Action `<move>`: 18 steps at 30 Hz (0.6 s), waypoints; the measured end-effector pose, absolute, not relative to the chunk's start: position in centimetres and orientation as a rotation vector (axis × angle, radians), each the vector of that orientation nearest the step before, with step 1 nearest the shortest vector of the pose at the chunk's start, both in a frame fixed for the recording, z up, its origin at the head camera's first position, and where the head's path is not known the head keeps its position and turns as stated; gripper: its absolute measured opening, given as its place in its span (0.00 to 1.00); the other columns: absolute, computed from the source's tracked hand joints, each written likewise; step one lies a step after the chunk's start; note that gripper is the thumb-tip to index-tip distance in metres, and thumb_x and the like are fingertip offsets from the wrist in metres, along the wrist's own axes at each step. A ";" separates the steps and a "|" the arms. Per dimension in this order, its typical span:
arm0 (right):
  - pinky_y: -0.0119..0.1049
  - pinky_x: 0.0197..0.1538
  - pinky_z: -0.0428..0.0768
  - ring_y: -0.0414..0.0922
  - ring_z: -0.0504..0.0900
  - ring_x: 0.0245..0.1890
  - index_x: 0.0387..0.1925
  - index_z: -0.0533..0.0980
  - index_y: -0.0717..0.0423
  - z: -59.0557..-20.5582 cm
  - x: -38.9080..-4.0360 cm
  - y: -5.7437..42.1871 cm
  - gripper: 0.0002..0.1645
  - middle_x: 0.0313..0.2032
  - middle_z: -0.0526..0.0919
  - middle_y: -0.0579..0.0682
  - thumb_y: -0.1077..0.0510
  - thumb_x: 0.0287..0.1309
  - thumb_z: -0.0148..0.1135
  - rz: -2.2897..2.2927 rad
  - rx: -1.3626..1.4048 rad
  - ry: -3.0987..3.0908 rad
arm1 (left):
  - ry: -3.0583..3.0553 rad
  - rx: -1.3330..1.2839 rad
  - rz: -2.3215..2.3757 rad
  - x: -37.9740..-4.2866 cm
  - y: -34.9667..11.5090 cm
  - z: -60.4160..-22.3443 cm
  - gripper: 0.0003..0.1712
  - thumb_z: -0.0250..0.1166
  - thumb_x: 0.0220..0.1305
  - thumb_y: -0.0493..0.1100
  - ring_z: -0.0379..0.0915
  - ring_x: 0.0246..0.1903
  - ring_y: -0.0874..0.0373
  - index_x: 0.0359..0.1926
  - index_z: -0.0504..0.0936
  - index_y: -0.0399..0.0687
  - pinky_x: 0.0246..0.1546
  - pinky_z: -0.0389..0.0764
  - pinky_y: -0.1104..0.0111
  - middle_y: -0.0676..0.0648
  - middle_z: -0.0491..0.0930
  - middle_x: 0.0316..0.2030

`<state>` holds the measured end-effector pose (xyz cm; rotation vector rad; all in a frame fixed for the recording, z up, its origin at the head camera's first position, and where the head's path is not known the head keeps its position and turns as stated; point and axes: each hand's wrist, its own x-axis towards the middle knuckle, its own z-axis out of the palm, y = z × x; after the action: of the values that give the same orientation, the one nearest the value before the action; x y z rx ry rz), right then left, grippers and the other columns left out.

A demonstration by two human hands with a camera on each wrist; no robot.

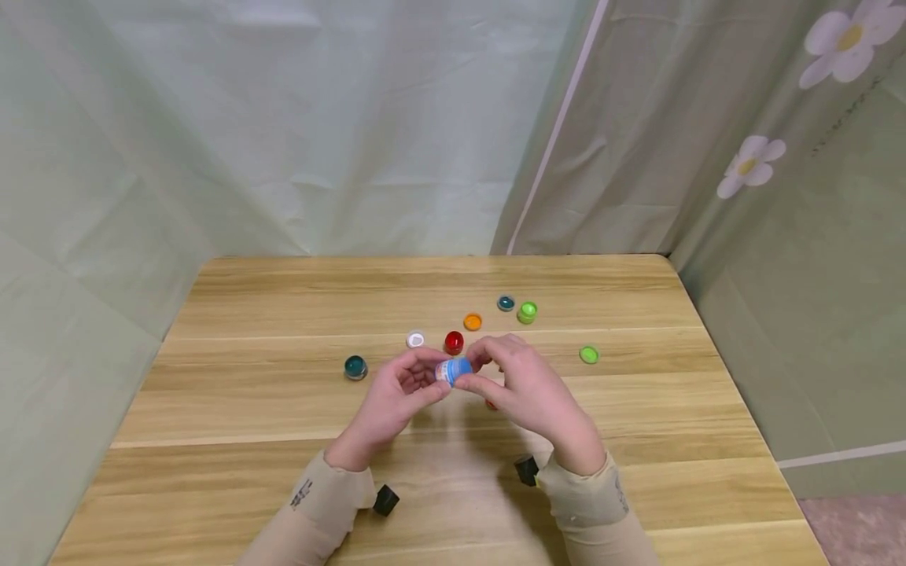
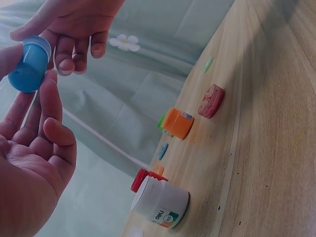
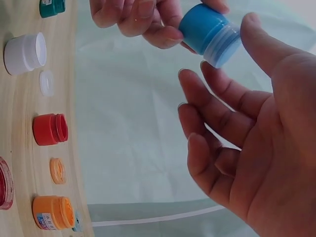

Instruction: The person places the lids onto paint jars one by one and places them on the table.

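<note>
A small blue paint jar (image 1: 444, 372) is held above the table, tilted sideways. My left hand (image 1: 396, 393) grips its body between thumb and fingers, as the right wrist view also shows. The jar's lid (image 3: 223, 47) is on and points toward my right hand (image 1: 531, 385). Thumb and index finger of that hand pinch around the lid, while its other fingers are loosely curled below. Beyond the hands stands an open red paint jar (image 1: 454, 342). A white paint jar (image 2: 163, 202) and an orange paint jar (image 2: 177, 123), hidden behind my hands in the head view, stand on the table.
A teal jar (image 1: 355, 367) stands left, a light green jar (image 1: 527, 313) at the back right. Loose lids lie about: white (image 1: 415, 339), orange (image 1: 473, 321), dark teal (image 1: 506, 303), green (image 1: 589, 354) and red (image 2: 211, 101). Curtains (image 1: 368, 157) hang behind the wooden table (image 1: 233, 393).
</note>
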<state>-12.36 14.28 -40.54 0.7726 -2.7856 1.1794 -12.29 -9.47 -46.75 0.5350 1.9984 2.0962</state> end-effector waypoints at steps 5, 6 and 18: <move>0.40 0.46 0.79 0.39 0.77 0.43 0.40 0.82 0.43 -40.6 -12.3 14.1 0.14 0.39 0.83 0.35 0.39 0.71 0.70 1.115 0.765 -2.840 | 1.988 0.523 2.083 -12.3 -9.5 -46.7 0.20 0.71 0.72 0.36 0.78 0.49 0.48 0.61 0.81 0.40 0.51 0.81 0.65 0.43 0.83 0.50; 0.41 0.45 0.79 0.39 0.77 0.42 0.41 0.82 0.43 -40.6 -12.3 14.1 0.14 0.39 0.83 0.36 0.39 0.73 0.67 1.119 0.761 -2.857 | 1.990 0.522 2.081 -12.2 -9.5 -46.7 0.20 0.71 0.72 0.37 0.78 0.49 0.48 0.61 0.81 0.41 0.51 0.81 0.65 0.43 0.83 0.50; 0.49 0.55 0.83 0.43 0.81 0.55 0.72 0.74 0.46 -40.3 -12.4 15.4 0.35 0.58 0.83 0.41 0.45 0.68 0.75 1.271 0.898 -2.680 | 1.952 0.467 2.090 -12.2 -9.7 -46.5 0.20 0.68 0.75 0.39 0.79 0.48 0.47 0.64 0.79 0.41 0.47 0.85 0.63 0.42 0.83 0.52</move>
<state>-12.41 15.39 -40.32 0.8979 -2.6797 1.2711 -12.19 -9.72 -46.49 0.4674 1.9523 2.0900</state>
